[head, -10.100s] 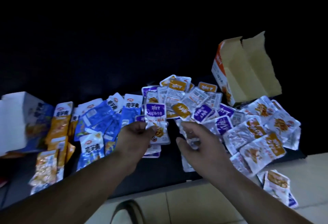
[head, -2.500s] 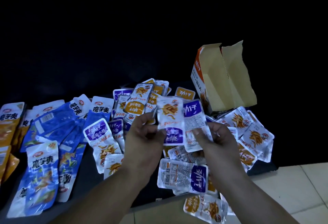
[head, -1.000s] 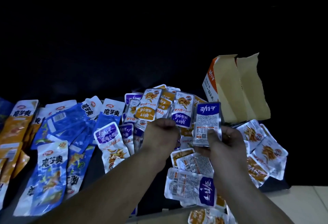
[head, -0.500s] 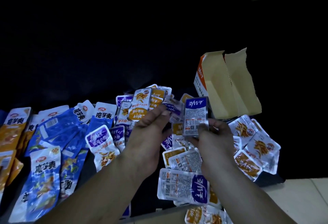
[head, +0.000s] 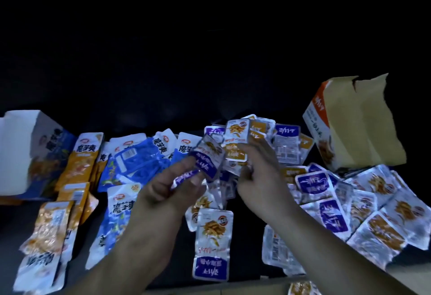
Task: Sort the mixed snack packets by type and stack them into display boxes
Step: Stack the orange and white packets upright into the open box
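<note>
1. Orange display box (head: 363, 131) stands open beyond the right grip (head: 258, 178)
2. Blue-white box (head: 21, 154) sits well left of the left grip (head: 168, 189)
3. Left grip pinches a purple packet (head: 206, 162); right grip touches an orange packet (head: 235, 140), grasp impossible to tell

Right hand (head: 258, 178) no longer holds up a packet, fingers down on pile (head: 235, 154); blue-white box (head: 35, 150) back in view left

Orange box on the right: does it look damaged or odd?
Yes. The orange display box has ragged, torn-open top flaps with a notch between them, and it sits tilted behind the loose purple packets.
</note>
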Available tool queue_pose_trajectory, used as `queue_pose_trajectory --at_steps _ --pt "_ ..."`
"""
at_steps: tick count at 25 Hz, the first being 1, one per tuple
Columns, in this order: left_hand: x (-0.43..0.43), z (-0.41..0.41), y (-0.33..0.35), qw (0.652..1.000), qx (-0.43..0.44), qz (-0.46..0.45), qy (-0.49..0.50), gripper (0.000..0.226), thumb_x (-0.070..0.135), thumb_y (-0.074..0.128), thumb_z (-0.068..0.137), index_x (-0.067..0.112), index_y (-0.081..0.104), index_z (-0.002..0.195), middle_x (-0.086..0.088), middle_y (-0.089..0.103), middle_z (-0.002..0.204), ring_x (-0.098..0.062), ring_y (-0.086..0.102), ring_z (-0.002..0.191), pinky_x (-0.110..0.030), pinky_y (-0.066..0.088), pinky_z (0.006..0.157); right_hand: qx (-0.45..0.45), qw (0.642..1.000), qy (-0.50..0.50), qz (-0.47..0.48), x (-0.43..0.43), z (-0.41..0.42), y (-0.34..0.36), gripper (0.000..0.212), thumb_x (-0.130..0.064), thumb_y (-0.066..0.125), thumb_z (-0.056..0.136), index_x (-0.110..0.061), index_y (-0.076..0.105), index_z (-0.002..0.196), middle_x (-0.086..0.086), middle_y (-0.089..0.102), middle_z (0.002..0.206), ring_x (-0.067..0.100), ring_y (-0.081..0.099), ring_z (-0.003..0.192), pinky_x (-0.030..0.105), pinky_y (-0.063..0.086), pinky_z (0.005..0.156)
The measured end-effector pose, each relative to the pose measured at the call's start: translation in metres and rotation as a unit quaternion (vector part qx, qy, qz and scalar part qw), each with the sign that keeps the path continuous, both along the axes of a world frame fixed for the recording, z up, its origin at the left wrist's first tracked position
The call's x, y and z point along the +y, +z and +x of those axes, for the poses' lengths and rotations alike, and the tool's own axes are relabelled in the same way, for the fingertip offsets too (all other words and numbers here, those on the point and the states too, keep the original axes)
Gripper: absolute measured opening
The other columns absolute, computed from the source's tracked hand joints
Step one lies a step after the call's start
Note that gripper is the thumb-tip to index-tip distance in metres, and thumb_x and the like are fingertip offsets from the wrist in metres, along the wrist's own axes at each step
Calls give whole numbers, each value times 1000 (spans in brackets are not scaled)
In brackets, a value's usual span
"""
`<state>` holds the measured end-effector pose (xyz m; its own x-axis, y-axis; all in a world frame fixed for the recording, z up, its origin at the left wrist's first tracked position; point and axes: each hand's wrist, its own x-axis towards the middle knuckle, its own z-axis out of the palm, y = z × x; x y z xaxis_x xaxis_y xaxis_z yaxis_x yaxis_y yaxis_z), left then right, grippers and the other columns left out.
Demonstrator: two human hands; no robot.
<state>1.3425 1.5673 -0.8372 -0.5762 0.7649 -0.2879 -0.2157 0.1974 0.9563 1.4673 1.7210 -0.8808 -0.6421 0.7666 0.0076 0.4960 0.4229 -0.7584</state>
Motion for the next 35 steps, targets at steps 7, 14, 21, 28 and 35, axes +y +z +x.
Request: queue_pose_trajectory --at_steps 7,14,21,28,35 --pt "-23 -22 -8 996 -32 3 80 39 34 75 78 30 74 116 -6 76 119 -24 71 114 -49 50 103 -177 978 85 74 10 -3 -40 59 -52 33 105 -30 31 160 -17 -1 171 9 -20 155 48 8 128" --pt "-5 -7 0 987 -113 7 115 36 7 67 90 15 69 125 -7 78 112 -22 74 108 -44 50 104 -164 980 79 76 46 37 -41 54 -38 51 104 -32 39 157 -22 6 169 2 -17 155 51 24 125" --pt "4 4 9 989 -105 6 106 35 7 66 90 18 70 123 -5 78 112 -16 74 107 -37 50 99 -122 971 96 182 32 31 -28 51 -19 56 95 -19 54 146 -2 26 168 17 1 159 53 8 128" --pt "13 7 1 991 -115 -28 64 40 4 64 97 25 66 131 3 77 117 -11 72 112 -41 54 100 -257 947 164 97 24 10 -26 74 -38 42 106 -24 -1 165 -6 2 173 14 -17 157 37 -9 128" --pt "5 2 0 992 69 -91 51 28 6 73 93 34 76 96 13 77 96 -11 76 82 -23 60 68 -164 974 136 79 12 15 -16 63 -33 50 105 -22 25 162 -4 19 170 14 0 158 37 8 130"
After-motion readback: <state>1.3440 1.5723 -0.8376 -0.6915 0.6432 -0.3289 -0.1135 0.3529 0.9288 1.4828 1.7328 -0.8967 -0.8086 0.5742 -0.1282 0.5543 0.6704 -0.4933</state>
